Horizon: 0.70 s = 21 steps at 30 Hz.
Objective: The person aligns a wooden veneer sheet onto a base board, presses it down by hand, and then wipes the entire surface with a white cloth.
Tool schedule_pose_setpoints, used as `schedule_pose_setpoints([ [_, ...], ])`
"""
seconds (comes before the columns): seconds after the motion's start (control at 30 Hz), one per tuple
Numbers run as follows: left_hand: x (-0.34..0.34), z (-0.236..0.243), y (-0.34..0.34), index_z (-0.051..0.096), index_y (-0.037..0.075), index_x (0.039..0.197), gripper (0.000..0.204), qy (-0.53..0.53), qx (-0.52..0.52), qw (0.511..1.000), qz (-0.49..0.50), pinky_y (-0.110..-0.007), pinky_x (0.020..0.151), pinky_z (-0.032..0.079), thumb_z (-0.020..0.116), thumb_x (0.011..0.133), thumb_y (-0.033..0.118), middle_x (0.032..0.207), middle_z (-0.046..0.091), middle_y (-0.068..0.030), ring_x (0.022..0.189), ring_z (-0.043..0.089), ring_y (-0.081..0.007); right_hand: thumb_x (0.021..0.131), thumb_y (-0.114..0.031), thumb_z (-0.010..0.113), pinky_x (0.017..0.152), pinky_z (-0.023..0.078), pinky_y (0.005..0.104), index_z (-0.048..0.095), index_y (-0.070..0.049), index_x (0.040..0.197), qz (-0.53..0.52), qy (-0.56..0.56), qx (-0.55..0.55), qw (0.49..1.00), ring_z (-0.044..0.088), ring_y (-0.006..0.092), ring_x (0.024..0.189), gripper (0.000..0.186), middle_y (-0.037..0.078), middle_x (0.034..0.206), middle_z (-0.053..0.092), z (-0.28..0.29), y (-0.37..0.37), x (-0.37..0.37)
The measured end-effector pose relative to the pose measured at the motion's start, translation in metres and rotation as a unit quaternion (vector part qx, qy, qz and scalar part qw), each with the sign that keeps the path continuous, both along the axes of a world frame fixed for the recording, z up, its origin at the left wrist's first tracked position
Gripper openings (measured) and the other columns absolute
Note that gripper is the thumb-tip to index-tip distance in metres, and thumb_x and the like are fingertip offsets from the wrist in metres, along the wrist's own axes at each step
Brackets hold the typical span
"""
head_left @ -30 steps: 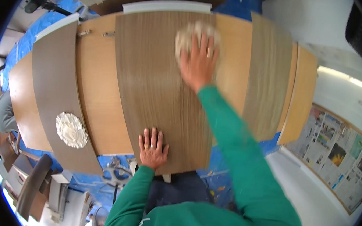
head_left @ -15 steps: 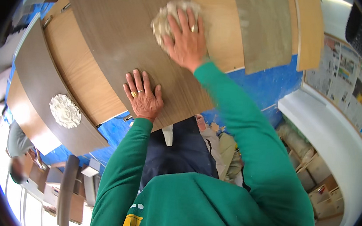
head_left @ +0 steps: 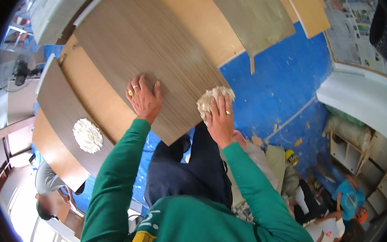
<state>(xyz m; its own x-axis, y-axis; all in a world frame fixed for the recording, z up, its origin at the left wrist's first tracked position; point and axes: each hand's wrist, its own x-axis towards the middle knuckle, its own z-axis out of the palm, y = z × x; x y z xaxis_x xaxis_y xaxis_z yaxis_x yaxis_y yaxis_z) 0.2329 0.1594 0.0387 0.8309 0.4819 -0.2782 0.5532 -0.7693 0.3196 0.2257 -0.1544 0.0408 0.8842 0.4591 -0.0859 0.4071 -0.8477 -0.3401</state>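
Observation:
A long wood-grain brown panel (head_left: 158, 50) lies in front of me, its near end close to my legs. My left hand (head_left: 145, 100) rests on it near the left edge, fingers apart and a little bent, holding nothing. At the right near edge, my right hand (head_left: 220, 121) has its fingers over a fluffy cream polishing pad (head_left: 209, 97) and holds it against the panel. A second, whiter round pad (head_left: 88, 135) lies untouched on another brown panel (head_left: 63, 95) to the left.
Pale wooden boards (head_left: 92, 76) lie beneath and beside the panels. Farther right is a greenish-brown panel (head_left: 264, 26). Blue sheeting (head_left: 268, 90) covers the floor. One person (head_left: 50, 180) works at lower left; others, including one in a blue shirt (head_left: 351, 195), are at lower right.
My right hand has drawn the pad from the panel's far part to its near right edge. My left hand has stayed on the panel. The view has turned, showing more floor at right.

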Motion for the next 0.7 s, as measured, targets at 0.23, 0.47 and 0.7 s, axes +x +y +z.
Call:
schedule_pose_setpoints([
  [0.23, 0.087, -0.02, 0.141, 0.038, 0.004, 0.176, 0.085, -0.096, 0.155, 0.982, -0.049, -0.064, 0.14, 0.014, 0.061, 0.111, 0.053, 0.184, 0.031, -0.0238, 0.174, 0.018, -0.0453, 0.103, -0.051, 0.072, 0.135, 0.025, 0.0683, 0.061, -0.008, 0.161, 0.18, -0.035, -0.022, 0.983, 0.036, 0.0444, 0.168, 0.073, 0.023, 0.177, 0.045, -0.004, 0.04, 0.077],
  [0.47, 0.09, -0.018, 0.14, 0.038, 0.006, 0.176, 0.084, -0.06, 0.107, 0.991, -0.046, -0.067, 0.14, 0.012, 0.062, 0.11, 0.051, 0.187, 0.025, -0.0227, 0.175, 0.014, -0.0464, 0.106, -0.053, 0.066, 0.136, 0.018, 0.0712, 0.057, -0.01, 0.166, 0.226, -0.005, -0.046, 0.973, 0.028, 0.0419, 0.172, 0.075, 0.021, 0.182, 0.038, -0.019, 0.159, 0.166],
  [0.7, 0.081, -0.021, 0.145, 0.046, 0.014, 0.174, 0.078, -0.034, 0.055, 0.998, -0.01, -0.068, 0.139, 0.016, 0.063, 0.108, 0.051, 0.186, 0.029, -0.0183, 0.174, 0.018, -0.0438, 0.109, -0.046, 0.062, 0.137, 0.02, 0.0655, 0.053, -0.009, 0.169, 0.292, -0.068, -0.02, 0.954, 0.03, 0.0358, 0.171, 0.071, 0.015, 0.179, 0.043, -0.019, 0.358, 0.312],
])
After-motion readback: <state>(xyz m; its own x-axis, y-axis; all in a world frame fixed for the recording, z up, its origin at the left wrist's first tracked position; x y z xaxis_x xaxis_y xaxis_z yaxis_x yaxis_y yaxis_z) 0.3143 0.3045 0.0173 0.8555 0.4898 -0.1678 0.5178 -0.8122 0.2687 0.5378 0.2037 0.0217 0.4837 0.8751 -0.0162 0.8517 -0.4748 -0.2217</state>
